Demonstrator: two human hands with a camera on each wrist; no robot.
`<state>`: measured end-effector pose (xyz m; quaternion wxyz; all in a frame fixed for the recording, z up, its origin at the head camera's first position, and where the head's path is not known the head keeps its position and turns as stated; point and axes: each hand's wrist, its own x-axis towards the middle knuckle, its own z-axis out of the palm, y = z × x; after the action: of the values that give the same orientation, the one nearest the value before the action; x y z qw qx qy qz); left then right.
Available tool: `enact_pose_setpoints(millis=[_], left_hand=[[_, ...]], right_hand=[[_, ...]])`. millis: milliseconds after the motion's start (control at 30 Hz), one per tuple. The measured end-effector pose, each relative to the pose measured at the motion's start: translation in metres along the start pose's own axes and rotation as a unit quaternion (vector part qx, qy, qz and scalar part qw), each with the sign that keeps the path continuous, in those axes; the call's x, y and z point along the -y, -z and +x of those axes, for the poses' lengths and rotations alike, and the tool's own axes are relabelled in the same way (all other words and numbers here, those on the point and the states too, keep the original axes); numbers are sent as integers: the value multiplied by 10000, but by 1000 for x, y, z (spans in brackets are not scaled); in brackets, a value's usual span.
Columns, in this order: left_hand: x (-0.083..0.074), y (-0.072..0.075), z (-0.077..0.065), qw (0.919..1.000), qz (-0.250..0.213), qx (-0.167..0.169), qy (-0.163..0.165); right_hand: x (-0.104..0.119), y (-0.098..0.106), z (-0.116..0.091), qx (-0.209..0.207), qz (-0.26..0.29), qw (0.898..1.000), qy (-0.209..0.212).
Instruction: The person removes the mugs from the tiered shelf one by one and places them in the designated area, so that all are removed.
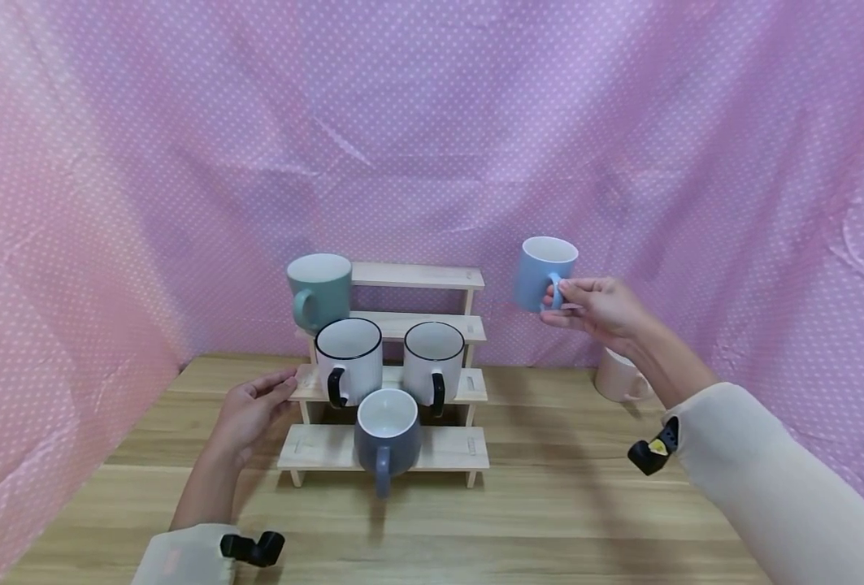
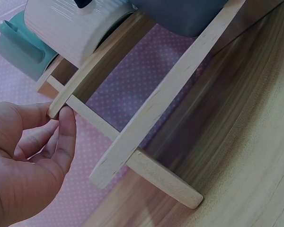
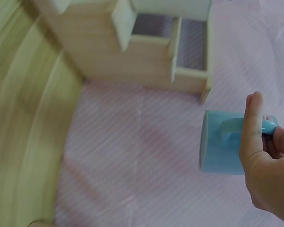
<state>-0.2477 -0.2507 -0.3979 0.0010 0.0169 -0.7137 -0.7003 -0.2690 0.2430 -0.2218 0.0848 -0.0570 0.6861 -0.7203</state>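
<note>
My right hand (image 1: 603,310) grips a light blue mug (image 1: 534,276) by its handle, in the air to the right of a stepped wooden rack (image 1: 420,276). With thumb and fingers, my left hand (image 2: 38,146) pinches the left end of one rack shelf (image 2: 61,101). A green mug (image 1: 322,288) stands at the rack's upper left. Two white mugs with black rims and handles, a left one (image 1: 351,366) and a right one (image 1: 432,361), share a lower shelf. On the bottom shelf sits a grey-blue mug (image 1: 388,435), its handle facing me.
A pale pinkish mug (image 1: 618,378) stands on the wooden table (image 1: 549,504) at the back right, partly behind my right forearm. Pink dotted cloth (image 1: 432,122) hangs behind the table and along both sides.
</note>
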Motion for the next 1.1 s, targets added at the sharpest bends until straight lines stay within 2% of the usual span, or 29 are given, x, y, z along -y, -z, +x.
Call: enact_pose_setpoints(millis=[300,467,600,767,1000,1100], left_hand=[[1,2,0,10000,-76,-42,8],[2,0,0,9998,-207,-4,-23],[2,-1,0,9999,-156,-16,-3],[1,-1,0,10000,-34,-53,40],[1,-1,0,10000,-11,-45,-8],[2,0,0,10000,33,-44,-16]], right_hand=[[-32,34,-5,-281,-333,9988,-239],[-53,51,-6,-358,-259,9985,-338],[-70,62,-5,-420,-64,9984,-360],[-88,72,-4,-511,-90,9980,-356],[-113,86,-1,-398,182,9979,-486],[-124,91,0,-290,53,9985,-451]])
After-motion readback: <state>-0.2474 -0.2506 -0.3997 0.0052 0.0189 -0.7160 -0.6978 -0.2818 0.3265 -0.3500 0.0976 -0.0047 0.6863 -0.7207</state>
